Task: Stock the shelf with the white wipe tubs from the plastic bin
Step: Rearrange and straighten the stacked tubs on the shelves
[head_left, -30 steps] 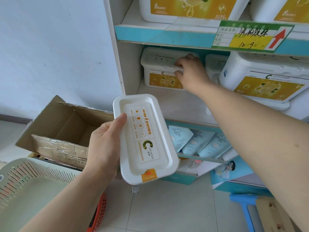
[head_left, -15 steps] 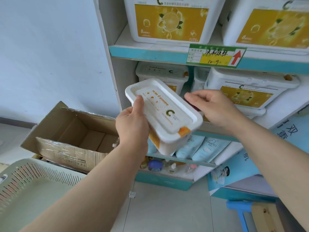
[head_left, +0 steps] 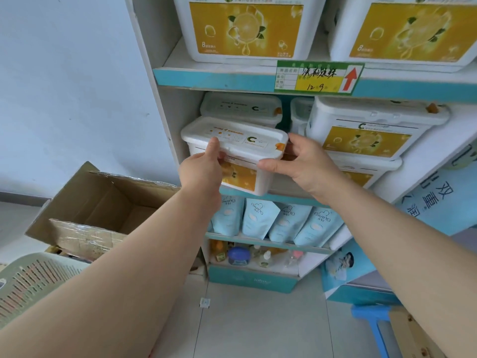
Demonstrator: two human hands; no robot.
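A white wipe tub (head_left: 240, 148) with a yellow label is level at the front edge of the middle shelf (head_left: 291, 197), held between both hands. My left hand (head_left: 204, 166) grips its left front, thumb on the lid. My right hand (head_left: 302, 164) holds its right end, thumb under the rim. Another white tub (head_left: 240, 107) sits behind it at the shelf's back. A stack of larger tubs (head_left: 371, 130) stands to the right. The pale green plastic bin (head_left: 28, 280) is at the lower left.
An open cardboard box (head_left: 103, 210) sits on the floor left of the shelf unit. Big tubs (head_left: 245, 27) fill the upper shelf above a green price tag (head_left: 317, 76). Blue pouches (head_left: 263, 218) and small bottles fill the lower shelves. A blue stool (head_left: 371, 324) stands at the lower right.
The tub went from upright in my left hand to level at the shelf edge. My right hand left the back tub and took hold of this tub's right end.
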